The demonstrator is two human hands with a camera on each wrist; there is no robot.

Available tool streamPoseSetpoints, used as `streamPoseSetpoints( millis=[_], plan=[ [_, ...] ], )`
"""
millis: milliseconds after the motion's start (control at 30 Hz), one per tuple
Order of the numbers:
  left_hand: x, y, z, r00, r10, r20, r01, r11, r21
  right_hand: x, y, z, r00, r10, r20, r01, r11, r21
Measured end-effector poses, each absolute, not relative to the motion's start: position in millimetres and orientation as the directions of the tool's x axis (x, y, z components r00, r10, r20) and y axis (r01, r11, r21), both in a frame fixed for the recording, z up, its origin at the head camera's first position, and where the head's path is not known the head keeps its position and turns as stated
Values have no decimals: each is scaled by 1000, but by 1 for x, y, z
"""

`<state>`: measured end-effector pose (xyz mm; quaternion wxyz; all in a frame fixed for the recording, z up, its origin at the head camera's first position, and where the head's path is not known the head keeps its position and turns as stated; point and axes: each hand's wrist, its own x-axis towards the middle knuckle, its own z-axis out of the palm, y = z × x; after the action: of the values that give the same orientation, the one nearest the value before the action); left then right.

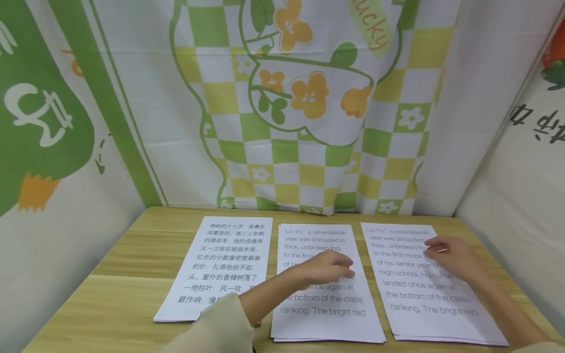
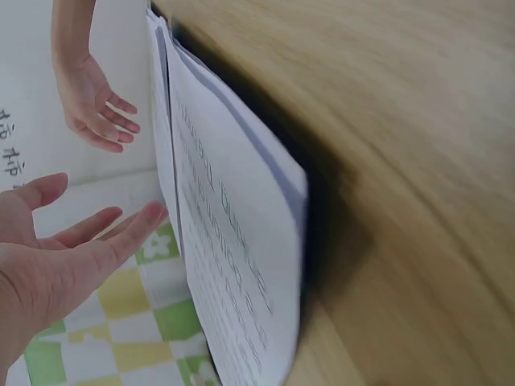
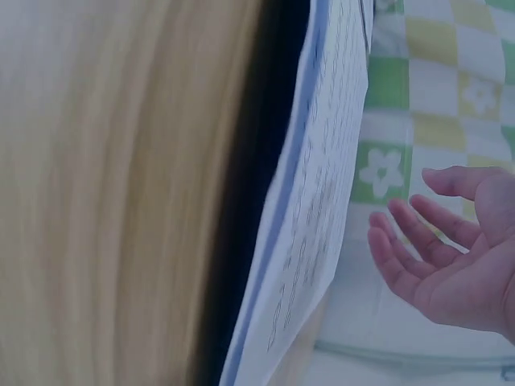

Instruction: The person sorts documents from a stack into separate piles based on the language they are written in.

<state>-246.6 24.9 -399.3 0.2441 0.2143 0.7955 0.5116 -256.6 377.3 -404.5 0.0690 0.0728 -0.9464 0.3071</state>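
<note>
Three stacks of printed paper lie side by side on a wooden table. My left hand point(image 1: 325, 268) hovers over the middle stack point(image 1: 326, 323) of English text, its fingers loosely bent and holding nothing. Above the right stack point(image 1: 423, 294), also in English, is my right hand point(image 1: 454, 257), with nothing in its fingers. The left stack point(image 1: 229, 255) carries Chinese characters, and my left sleeve overlaps its lower corner. In the left wrist view the left hand point(image 2: 68, 261) shows spread, relaxed fingers beside the paper. The right wrist view shows the right hand point(image 3: 459, 249) with thumb and fingers apart.
The wooden table point(image 1: 115, 279) ends at a fabric backdrop point(image 1: 300, 162) with green and yellow checks. White printed panels stand at the left and right sides. Lower sheets stick out slightly at the near edges of the middle and right stacks.
</note>
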Motion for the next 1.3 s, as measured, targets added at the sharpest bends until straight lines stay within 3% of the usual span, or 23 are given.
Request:
streamPoseSetpoints(
  millis=[300, 500, 700, 967, 1300],
  plan=[
    [-245, -28, -396, -846, 518, -129, 88, 373, 924, -245, 328, -405, -965, -208, 160, -261, 704, -661],
    [-242, -59, -396, -877, 460, -137, 62, 392, 918, -240, 303, -407, -947, -321, 11, -180, 502, -846],
    [-239, -79, -400, -909, 381, -168, -29, 346, 938, -239, 288, -412, -918, -391, -64, -89, 363, -928],
    [-237, -96, -400, -945, 255, -205, -124, 302, 945, -241, 282, -415, -893, -422, -159, 52, 255, -966],
    [-236, -103, -403, -939, 225, -262, -222, 188, 957, -240, 282, -418, -893, -417, -168, 74, 232, -970]
  ],
)
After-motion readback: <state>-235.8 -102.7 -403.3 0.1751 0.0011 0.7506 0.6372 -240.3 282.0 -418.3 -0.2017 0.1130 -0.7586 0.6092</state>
